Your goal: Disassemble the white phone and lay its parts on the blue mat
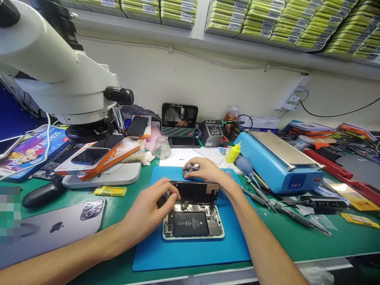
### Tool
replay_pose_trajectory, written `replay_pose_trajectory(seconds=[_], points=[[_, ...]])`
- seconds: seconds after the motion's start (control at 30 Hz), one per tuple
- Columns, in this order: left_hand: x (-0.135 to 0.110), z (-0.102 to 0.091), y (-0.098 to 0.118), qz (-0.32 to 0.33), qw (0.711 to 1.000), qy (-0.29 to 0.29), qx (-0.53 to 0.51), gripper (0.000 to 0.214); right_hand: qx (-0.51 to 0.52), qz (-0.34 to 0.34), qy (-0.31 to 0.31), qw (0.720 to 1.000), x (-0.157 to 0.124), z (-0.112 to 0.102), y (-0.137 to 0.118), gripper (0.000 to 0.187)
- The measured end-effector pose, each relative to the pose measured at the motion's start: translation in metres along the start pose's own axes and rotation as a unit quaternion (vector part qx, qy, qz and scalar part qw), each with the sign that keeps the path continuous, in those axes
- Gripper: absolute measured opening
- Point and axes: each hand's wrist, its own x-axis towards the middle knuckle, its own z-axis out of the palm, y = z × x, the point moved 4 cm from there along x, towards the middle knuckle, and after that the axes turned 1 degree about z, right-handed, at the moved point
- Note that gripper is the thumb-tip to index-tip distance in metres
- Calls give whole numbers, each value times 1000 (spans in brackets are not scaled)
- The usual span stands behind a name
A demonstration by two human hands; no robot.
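Note:
An opened phone (191,224) lies on the blue mat (190,255), with its battery, board and pale frame showing. Its screen (192,193) is tilted up along the far edge, dark inner side toward me. At the screen's left end, my left hand (152,202) pinches the edge between thumb and fingers. My right hand (206,171) reaches behind the raised screen, fingers curled and closed around a small metallic piece (192,168) whose kind I cannot make out. Part of that hand's grip is hidden by the screen.
A microscope (71,91) overhangs the left side. Below it are phone boxes (97,162), a yellow lighter (110,191) and a large purple phone (56,227). At right stand a blue heating plate (279,162), a blue air blower (244,164) and tweezers (303,217).

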Motion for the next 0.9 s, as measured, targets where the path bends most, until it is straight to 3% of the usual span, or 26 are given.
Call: replay_pose_trajectory(seconds=[0.2, 0.4, 0.53, 0.7, 0.9], points=[[0, 0, -2, 3, 1000, 4, 1, 23, 22, 9, 24, 999, -6, -6, 5, 32], [0, 0, -2, 11, 1000, 12, 5, 23, 119, 16, 76, 990, -26, -26, -5, 38], [0, -1, -1, 13, 1000, 19, 12, 24, 182, 2, 33, 983, -47, -39, -20, 49], [1, -2, 1, 18, 999, 34, 28, 25, 206, -6, -38, 978, -53, -37, -29, 52], [-2, -3, 7, 34, 996, 70, 44, 26, 200, 0, -52, 978, -54, -34, -30, 57]])
